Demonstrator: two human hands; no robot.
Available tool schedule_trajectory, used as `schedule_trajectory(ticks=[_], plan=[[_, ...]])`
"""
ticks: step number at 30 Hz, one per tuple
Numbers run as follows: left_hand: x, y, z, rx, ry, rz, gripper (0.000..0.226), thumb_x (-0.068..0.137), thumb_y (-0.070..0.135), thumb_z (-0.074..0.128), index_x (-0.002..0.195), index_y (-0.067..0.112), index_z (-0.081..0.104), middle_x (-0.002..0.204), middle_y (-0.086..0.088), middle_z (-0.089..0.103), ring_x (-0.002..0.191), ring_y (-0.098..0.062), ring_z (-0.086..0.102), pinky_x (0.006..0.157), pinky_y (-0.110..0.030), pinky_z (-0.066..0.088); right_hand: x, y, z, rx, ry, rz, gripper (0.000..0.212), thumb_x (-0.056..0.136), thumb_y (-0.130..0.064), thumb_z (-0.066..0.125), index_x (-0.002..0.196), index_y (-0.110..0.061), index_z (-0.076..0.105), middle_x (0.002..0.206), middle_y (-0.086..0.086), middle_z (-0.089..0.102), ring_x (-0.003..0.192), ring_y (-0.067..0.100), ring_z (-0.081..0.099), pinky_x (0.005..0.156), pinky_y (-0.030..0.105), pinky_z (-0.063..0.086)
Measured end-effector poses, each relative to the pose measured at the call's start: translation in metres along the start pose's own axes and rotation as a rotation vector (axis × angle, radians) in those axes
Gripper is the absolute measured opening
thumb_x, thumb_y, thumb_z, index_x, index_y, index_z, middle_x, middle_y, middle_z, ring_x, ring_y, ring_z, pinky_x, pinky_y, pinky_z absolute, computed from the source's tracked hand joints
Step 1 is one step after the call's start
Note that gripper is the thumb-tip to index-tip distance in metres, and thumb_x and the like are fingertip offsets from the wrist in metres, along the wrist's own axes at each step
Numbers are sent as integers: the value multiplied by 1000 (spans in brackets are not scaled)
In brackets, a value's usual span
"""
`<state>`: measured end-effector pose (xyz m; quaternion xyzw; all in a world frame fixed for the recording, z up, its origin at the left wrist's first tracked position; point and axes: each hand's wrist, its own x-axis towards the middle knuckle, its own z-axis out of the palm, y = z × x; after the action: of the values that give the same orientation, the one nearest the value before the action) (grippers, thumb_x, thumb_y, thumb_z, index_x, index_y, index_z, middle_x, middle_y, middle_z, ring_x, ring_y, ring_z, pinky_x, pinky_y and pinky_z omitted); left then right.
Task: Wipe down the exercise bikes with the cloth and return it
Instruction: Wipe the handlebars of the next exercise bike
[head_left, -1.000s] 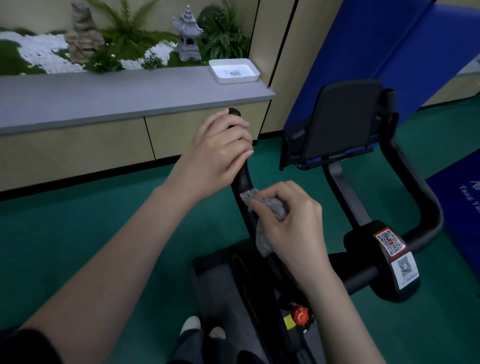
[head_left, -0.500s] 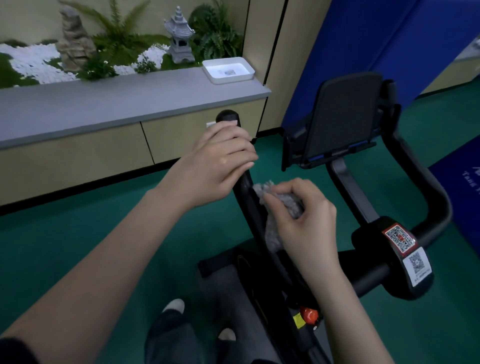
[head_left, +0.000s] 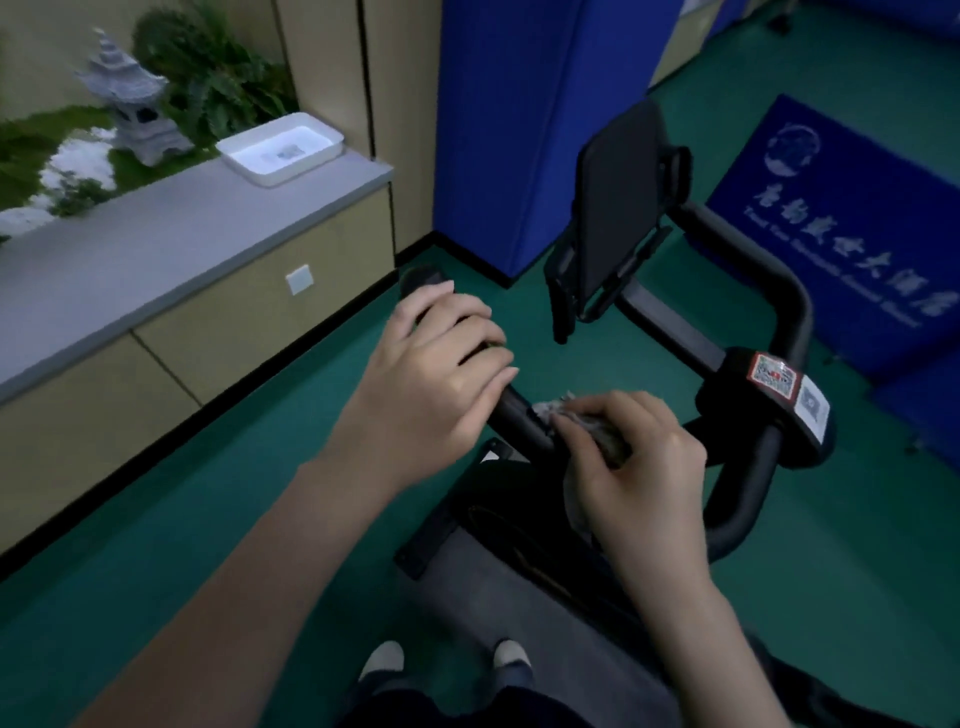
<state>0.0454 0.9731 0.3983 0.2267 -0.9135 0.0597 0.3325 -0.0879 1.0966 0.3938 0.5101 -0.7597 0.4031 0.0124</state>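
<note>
Right hand (head_left: 634, 467): fingers curling round the grey cloth (head_left: 551, 410), pressing it against the handlebar (head_left: 514, 413).
Left hand (head_left: 431, 384): wrapping the handlebar just beyond.
Cloth: seeming soft, light; holding it bunched suits.

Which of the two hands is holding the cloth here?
The right hand: it pinches the grey cloth against the handlebar. The left hand grips the bar's end with no cloth.
</note>
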Motion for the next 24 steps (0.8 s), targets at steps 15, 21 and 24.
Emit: schedule_trajectory(ticks=[15, 21, 24], plan=[[0, -4, 25, -3, 65, 129, 29, 96, 23, 50, 75, 15, 69, 76, 3, 68, 83, -23, 61, 110, -35, 17, -21, -25, 23, -172, 318, 231, 5, 85, -7, 69, 80, -6, 68, 77, 3, 61, 77, 21, 51, 71, 19, 34], [0, -5, 28, -17, 102, 123, 28, 94, 21, 53, 72, 13, 67, 72, 2, 66, 80, -23, 60, 109, -35, 19, -38, -9, 8, -218, 376, 272, 4, 86, -5, 68, 81, -6, 69, 78, 3, 62, 79, 22, 53, 72, 24, 41], [-1, -3, 29, -12, 113, 110, 27, 93, 19, 54, 70, 12, 66, 70, 2, 65, 79, -24, 60, 108, -35, 20, -36, -12, 13, -199, 411, 292, 5, 85, -5, 69, 80, -6, 68, 78, 2, 62, 77, 20, 52, 71, 20, 37]])
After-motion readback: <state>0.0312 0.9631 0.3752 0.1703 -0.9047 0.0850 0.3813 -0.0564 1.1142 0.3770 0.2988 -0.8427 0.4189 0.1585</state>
